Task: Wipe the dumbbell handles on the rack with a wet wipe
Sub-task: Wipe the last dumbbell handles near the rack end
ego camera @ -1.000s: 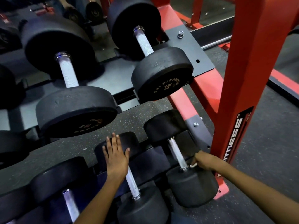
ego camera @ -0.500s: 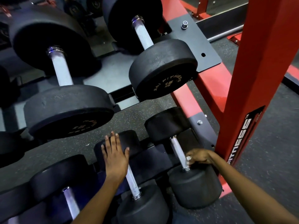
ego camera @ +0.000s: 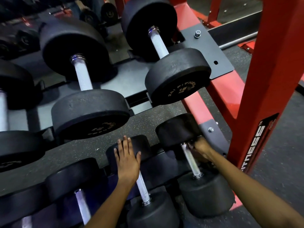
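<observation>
Knurled steel dumbbell handle – right hand, gripping it, has slid from bottom collar to top, one pass done – left hand flat on the neighbouring black rubber head.

Right hand grips the top of the rightmost dumbbell handle; left hand rests flat on the neighbouring dumbbell.

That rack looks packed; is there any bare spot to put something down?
Yes: the speckled rubber floor showing between the upper and lower dumbbell rows, and the grey plate beside the red post. The lower row is crowded, with the left hand and right hand there.
</observation>
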### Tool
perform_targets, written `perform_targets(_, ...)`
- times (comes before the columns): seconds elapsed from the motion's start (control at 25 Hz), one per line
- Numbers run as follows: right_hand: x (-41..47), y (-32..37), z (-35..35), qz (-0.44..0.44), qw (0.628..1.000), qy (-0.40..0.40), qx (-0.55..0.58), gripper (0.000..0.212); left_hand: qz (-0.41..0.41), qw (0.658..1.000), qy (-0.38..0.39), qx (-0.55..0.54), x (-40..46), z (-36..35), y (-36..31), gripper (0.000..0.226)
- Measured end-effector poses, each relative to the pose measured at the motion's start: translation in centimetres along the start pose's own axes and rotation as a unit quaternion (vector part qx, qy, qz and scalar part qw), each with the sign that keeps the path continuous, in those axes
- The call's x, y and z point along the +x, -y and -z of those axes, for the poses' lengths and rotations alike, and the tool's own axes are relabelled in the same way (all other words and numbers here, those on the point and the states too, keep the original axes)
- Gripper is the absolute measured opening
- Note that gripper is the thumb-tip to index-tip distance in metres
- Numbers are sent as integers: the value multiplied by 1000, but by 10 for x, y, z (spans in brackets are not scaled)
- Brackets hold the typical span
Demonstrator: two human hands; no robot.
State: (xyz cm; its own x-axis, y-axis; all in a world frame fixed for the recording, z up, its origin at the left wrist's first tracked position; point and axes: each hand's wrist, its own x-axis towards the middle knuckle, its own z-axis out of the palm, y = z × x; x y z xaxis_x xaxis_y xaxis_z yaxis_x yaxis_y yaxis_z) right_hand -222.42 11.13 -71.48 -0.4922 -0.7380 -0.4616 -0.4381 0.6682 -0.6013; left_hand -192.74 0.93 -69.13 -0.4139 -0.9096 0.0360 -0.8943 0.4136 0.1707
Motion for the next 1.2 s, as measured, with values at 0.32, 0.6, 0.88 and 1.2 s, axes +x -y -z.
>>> perform_targets(0.32,-8,5,-7,29,998,19,-54,12,-4,1000,0,17,1,2,-1,68)
perform_targets(0.6,-33,-19,-12,43,945,180,-269,40,5,1000,-10,13,0,2,-2,69)
perform_targets(0.88,-28,-6,-19,23,969,115,-218,28,11,1000,8,-3,-2,7,-3,68)
perform_targets(1.2,-29,15,-16,-31,990,-127,52,11,21,1000,20,6,-2,13,-7,71)
